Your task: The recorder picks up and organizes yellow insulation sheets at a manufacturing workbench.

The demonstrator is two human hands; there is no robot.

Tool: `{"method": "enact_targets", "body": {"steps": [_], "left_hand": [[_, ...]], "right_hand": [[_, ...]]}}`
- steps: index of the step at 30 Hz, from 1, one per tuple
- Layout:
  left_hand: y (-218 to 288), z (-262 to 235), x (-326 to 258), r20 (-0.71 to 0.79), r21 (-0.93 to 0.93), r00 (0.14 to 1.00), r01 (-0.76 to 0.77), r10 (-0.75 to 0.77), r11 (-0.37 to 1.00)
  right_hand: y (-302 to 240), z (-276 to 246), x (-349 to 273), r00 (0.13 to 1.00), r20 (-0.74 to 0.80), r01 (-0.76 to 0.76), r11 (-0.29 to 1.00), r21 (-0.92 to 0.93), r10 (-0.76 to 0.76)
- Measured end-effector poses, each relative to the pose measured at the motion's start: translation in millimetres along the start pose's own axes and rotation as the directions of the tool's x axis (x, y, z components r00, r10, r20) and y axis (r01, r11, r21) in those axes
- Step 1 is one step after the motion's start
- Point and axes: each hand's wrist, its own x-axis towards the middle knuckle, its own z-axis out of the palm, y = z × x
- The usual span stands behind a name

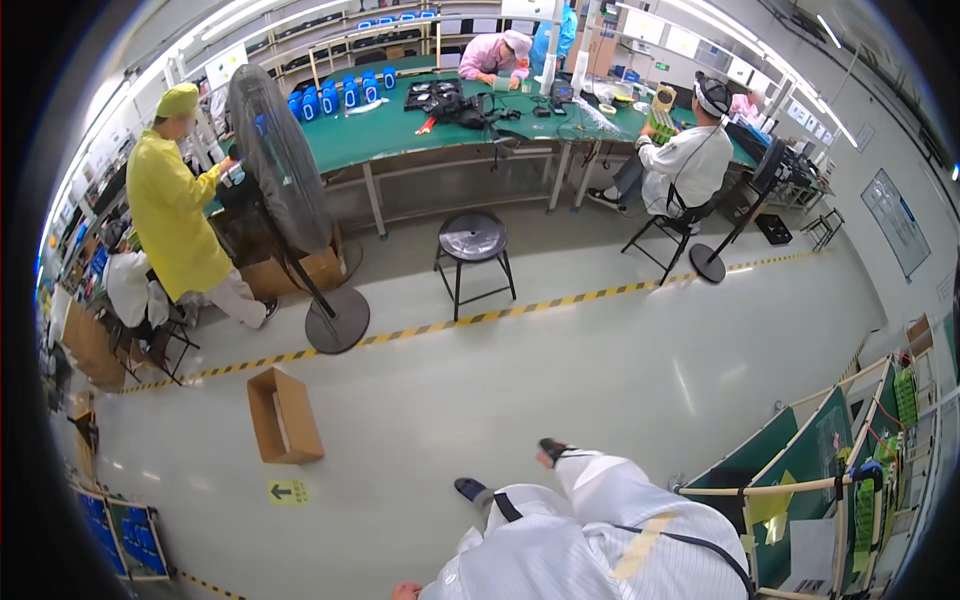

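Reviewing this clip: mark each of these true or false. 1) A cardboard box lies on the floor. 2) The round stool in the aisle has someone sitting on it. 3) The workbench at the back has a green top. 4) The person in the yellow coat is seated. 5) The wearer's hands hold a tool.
1) True: the cardboard box lies on the floor, open.
2) False: the round stool stands vacant.
3) True: the workbench top is green.
4) False: the person in the yellow coat stands beside the pedestal fan.
5) False: only a small part of one hand shows at the lower edge; no tool is visible.
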Motion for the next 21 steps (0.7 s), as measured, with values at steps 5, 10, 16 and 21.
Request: {"method": "enact_targets", "body": {"steps": [5,10,16,21], "left_hand": [[-45.5,-76.4,62.5,0.045,0.267,0.981,-0.192,0.186,0.944],[-122.7,-135.1,73.8,-0.118,-0.393,0.971,0.145,-0.206,0.908],[-130.6,-218.8,48.9,-0.113,-0.509,0.978,0.093,-0.174,0.856],[-324.6,-260.5,11.0,-0.316,-0.604,0.924,-0.021,-0.215,0.796]], "right_hand": [[-111.1,186.9,18.7,0.836,0.475,0.548,0.443,-0.710,-0.275],[-154.5,355.3,33.3,0.867,0.497,0.431,0.570,-0.700,-0.045],[-38.9,318.8,93.2,0.860,0.502,0.507,-0.033,-0.861,0.093],[-27.1,451.3,5.7,0.659,0.464,0.749,-0.462,-0.475,0.591]]}}
